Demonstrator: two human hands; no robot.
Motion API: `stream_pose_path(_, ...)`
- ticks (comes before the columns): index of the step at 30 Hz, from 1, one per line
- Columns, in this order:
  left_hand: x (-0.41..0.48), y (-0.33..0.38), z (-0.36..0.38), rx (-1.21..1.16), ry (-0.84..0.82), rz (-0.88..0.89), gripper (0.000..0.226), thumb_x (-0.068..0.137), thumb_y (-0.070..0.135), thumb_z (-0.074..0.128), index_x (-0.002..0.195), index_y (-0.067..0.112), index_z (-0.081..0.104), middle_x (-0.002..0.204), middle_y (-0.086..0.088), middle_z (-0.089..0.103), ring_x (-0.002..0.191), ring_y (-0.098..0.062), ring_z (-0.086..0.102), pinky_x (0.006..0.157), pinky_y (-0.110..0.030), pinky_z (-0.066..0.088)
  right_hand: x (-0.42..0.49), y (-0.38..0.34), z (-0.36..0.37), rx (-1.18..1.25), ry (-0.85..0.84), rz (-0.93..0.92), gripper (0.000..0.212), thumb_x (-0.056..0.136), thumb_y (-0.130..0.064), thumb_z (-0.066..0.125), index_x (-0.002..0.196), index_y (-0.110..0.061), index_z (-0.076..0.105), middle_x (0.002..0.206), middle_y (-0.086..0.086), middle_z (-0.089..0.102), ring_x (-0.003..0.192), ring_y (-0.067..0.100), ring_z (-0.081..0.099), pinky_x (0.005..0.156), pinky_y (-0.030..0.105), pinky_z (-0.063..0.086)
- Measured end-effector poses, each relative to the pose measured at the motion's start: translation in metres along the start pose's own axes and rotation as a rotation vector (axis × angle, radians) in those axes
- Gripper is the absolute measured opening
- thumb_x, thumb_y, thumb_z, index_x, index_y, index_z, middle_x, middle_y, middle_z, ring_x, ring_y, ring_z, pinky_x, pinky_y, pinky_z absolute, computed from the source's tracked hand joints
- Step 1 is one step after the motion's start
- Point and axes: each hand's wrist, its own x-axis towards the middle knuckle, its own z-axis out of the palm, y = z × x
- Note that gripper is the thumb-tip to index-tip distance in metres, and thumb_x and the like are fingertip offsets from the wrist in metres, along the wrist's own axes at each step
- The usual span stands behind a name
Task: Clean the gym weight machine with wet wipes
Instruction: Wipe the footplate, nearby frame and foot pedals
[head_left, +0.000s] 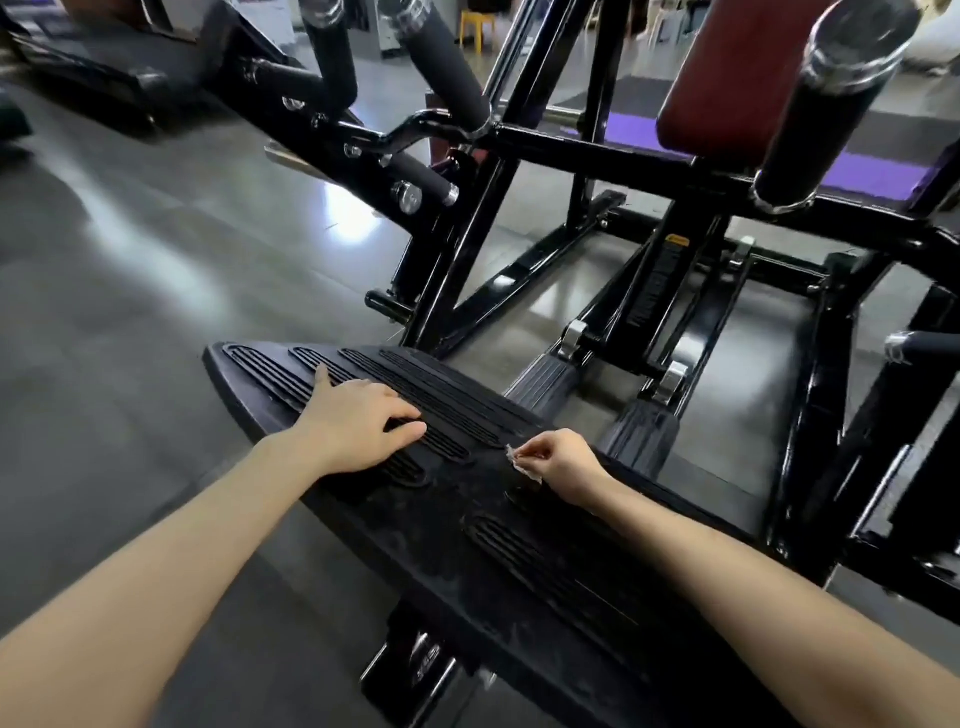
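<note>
I look down on the black footplate (457, 525) of the weight machine (597, 150), which runs from its far left corner toward the near right of my view. My left hand (358, 421) rests on the ribbed part of the plate, close to the far left end. The palm is down, the thumb is spread out to the far side, and the fingers lie on the grooves with only a light bend. It grasps nothing.

My right hand (563, 460) is at the edge of the footplate that faces the machine's frame, about the middle of its length. Thumb and fingers are curled together and pinch a small crumpled wet wipe (522, 464). The wipe sticks out to the left of the fingers, low over the smooth dusty area between the two groups of grooves. I cannot tell if it touches the plate. The two hands are near each other but apart.

Beyond that edge, lower down, two ribbed pedals (545, 384) stand side by side on the grey floor (130, 312). Higher, at the far right, there is a red pad (727, 78) with a black foam roller (831, 104) just beside it, and a purple mat (623, 135) lies behind the frame.
</note>
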Motion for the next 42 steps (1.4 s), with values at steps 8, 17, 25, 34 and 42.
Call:
stream_pose_path(8, 0.013, -0.004, 0.013, 0.034, -0.095, 0.055, 0.057, 0.087, 0.068, 0.02, 0.132, 0.044, 0.045, 0.138, 0.013, 0.047, 0.129, -0.013, 0.042, 0.109, -0.064, 0.012, 0.002, 0.002, -0.007, -0.397, -0.071, -0.13, 0.028, 0.091, -0.039, 0.055, 0.1, -0.019, 0.073, 0.086, 0.004, 0.057, 0.093, 0.02, 0.055, 0.075, 0.026, 0.035)
stream_pose_path(17, 0.034, -0.006, 0.005, -0.071, -0.169, 0.112, 0.077, 0.07, 0.075, 0.012, 0.135, 0.046, 0.041, 0.143, 0.015, 0.041, 0.136, -0.012, 0.032, 0.11, -0.064, 0.003, 0.028, 0.021, -0.008, -0.089, -0.073, -0.103, 0.013, 0.082, -0.017, 0.071, 0.088, -0.007, 0.075, 0.075, 0.004, 0.07, 0.061, 0.002, 0.055, 0.06, 0.01, 0.039)
stream_pose_path(25, 0.048, -0.006, 0.016, -0.157, -0.222, 0.09, 0.076, 0.067, 0.076, 0.01, 0.127, 0.05, 0.048, 0.143, 0.014, 0.041, 0.134, -0.014, 0.034, 0.113, -0.059, 0.006, 0.042, 0.036, 0.002, -0.123, -0.056, -0.015, 0.019, 0.088, -0.018, 0.064, 0.103, -0.011, 0.072, 0.091, 0.002, 0.069, 0.078, 0.008, 0.055, 0.07, 0.016, 0.035)
stream_pose_path(34, 0.052, -0.003, 0.018, -0.038, -0.253, 0.103, 0.06, 0.08, 0.075, 0.021, 0.13, 0.051, 0.043, 0.147, 0.013, 0.035, 0.137, -0.015, 0.031, 0.113, -0.059, 0.001, 0.058, 0.041, 0.009, 0.011, 0.007, 0.046, 0.012, 0.083, -0.013, 0.07, 0.092, -0.006, 0.074, 0.074, 0.004, 0.069, 0.065, 0.008, 0.054, 0.064, 0.022, 0.041)
stream_pose_path(42, 0.054, -0.003, 0.017, -0.028, -0.249, 0.105, 0.064, 0.077, 0.077, 0.019, 0.13, 0.052, 0.042, 0.146, 0.013, 0.036, 0.136, -0.016, 0.033, 0.114, -0.058, -0.001, 0.036, 0.017, 0.011, 0.115, -0.104, -0.117, 0.005, 0.081, -0.01, 0.071, 0.084, -0.006, 0.073, 0.063, -0.011, 0.062, 0.053, -0.006, 0.054, 0.061, 0.011, 0.043)
